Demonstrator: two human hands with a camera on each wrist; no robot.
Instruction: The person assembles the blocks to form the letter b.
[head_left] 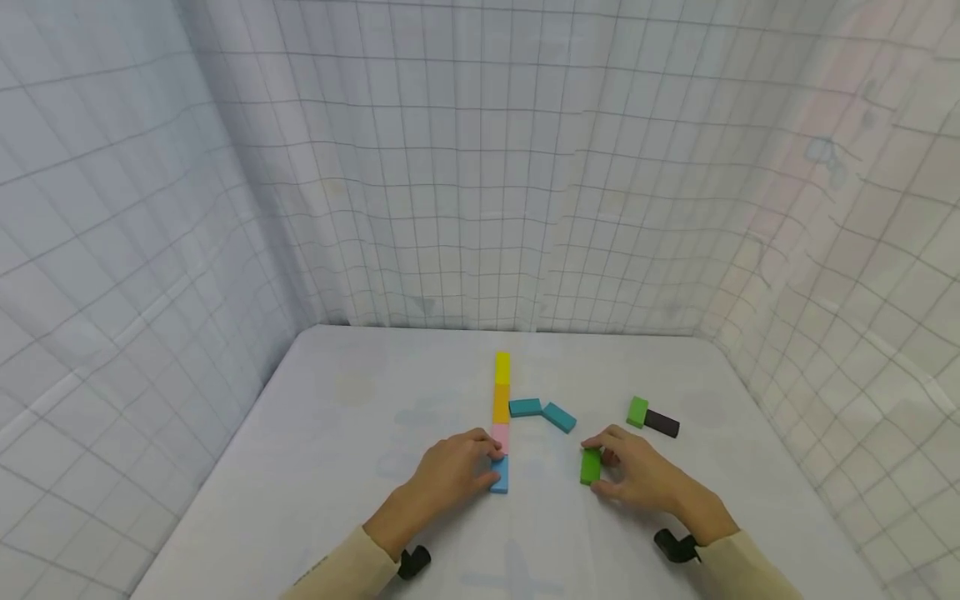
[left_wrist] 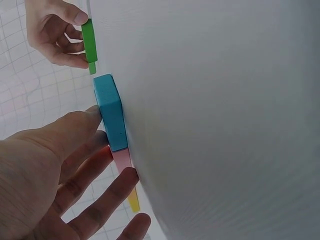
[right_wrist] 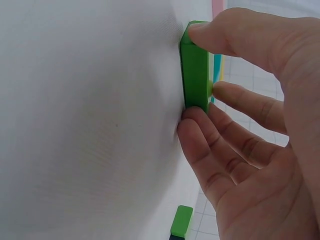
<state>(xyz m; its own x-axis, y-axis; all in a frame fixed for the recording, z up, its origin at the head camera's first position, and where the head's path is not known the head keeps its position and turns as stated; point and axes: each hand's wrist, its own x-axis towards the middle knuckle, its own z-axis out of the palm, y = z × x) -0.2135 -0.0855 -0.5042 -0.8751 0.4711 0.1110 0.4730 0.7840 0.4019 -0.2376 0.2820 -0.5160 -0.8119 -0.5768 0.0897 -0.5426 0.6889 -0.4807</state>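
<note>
Fingers and thumb of the right hand (head_left: 643,473) pinch the nearer green block (head_left: 590,468) by its ends, down on the table (head_left: 315,467), right of the coloured row (head_left: 502,404); the left hand (head_left: 452,471), its fingers loosely spread, touches the blue block (head_left: 501,483) at the row's near end (how firmly, the views hardly show). A light, level grip should suit the green block best, with the left fingers steadying the row.
</note>
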